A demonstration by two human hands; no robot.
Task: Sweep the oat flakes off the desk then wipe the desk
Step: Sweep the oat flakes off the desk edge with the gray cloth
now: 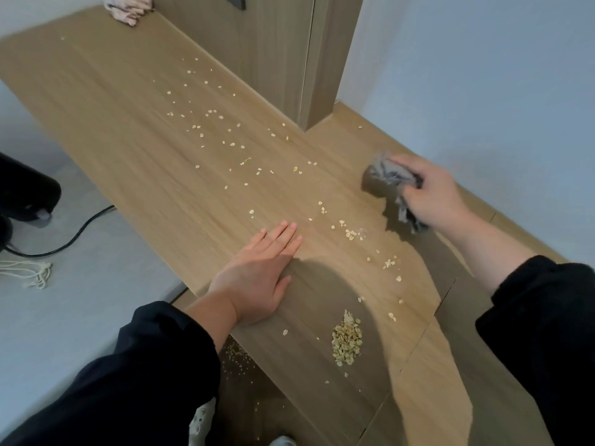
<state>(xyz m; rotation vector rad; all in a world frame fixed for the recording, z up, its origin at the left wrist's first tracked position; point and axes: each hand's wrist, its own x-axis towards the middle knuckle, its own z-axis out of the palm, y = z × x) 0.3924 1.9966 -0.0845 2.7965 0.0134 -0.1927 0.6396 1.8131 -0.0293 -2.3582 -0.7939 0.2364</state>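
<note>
On the desk [135,123], scattered oat flakes [347,339] lie between the flat, empty left hand [260,278] and, at three o'clock, the right hand [441,197] gripping a grey cloth [383,185].

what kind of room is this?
Likely a bedroom or home study: a wall-mounted wooden desk against a painted wall, a power cable on the floor, crumpled cloth at the desk's far end.

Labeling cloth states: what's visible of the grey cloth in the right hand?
The grey cloth is a dark, soft-looking fabric, crumpled into a bunch rather than folded or spread. The right hand grips it from above, fingers closed over its far side, with loose folds sticking out toward the camera. It sits low over the wooden desk near the wall, its shadow right beside it; actual contact with the desk is unclear. Motion blur hides any weave.
</note>
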